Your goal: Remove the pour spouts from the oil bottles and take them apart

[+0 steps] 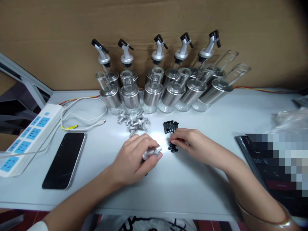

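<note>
Five glass bottles with brushed-metal sleeves and silver-and-black lever pourers (157, 53) stand in the far row, their lower parts largely hidden by a near row of six similar open-necked bottles (153, 93); one more open-necked bottle (218, 70) stands at the far row's right end. Behind them rises a brown cardboard panel (72, 41). Near the centre of the pale table (187, 189), the left hand (134, 158) is closed around a silver metal pourer spout (151, 153), its tip showing between thumb and fingers, the rest covered by the hand. The right hand (186, 141) has thumb and forefinger drawn together at a cluster of small black round pieces (173, 148); whether a piece is pinched between them cannot be told. Just beyond lies a bunch of black elongated parts (170, 126). A heap of loose silver pourer parts (134, 122) lies between the left hand and the near row. At left are a black-screened smartphone (64, 160), a white power strip with blue socket panels (31, 138) and a looped white cable (84, 98); at right, a dark flat glossy object (255, 160), partly masked by pixelation, and crumpled clear plastic (292, 118).
</note>
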Available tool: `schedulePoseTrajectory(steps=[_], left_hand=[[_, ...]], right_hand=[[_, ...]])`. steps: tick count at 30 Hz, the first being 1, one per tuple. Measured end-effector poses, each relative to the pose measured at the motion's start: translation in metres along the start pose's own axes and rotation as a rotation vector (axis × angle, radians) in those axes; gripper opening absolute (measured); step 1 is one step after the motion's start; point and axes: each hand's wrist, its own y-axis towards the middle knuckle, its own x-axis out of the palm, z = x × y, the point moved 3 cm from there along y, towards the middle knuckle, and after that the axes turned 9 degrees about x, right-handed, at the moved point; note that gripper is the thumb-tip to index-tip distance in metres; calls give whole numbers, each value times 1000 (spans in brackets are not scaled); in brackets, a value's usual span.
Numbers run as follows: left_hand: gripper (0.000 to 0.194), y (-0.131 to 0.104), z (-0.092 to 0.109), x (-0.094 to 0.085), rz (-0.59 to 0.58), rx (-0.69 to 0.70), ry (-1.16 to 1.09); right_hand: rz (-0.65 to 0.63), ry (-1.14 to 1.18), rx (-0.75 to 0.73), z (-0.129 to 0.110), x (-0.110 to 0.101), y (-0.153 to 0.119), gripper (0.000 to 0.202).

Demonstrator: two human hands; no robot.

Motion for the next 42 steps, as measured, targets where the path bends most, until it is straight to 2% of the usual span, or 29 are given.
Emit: schedulePoseTrajectory(steps=[4, 10, 15, 27, 34, 38, 42], left_hand=[[4, -1, 0, 1, -6, -1, 6], [3, -1, 0, 1, -6, 8, 9], [3, -1, 0, 1, -10, 10, 12], [4, 0, 0, 0, -3, 13, 14], [4, 1, -1, 0, 0, 7, 28], [3, 0, -1, 0, -6, 4, 25], [3, 1, -1, 0, -3, 0, 21]], right_hand=[[-8, 14, -10, -3, 2, 0, 23], [35, 23, 15, -7, -4, -1, 8], [9, -14, 48, -6, 0, -2, 27], [3, -11, 33, -2, 0, -3, 11], [-49, 11, 76, 2, -1, -4, 30], [-72, 19, 124, 7, 0, -2, 28], [-45, 67, 89, 6, -1, -1, 27]])
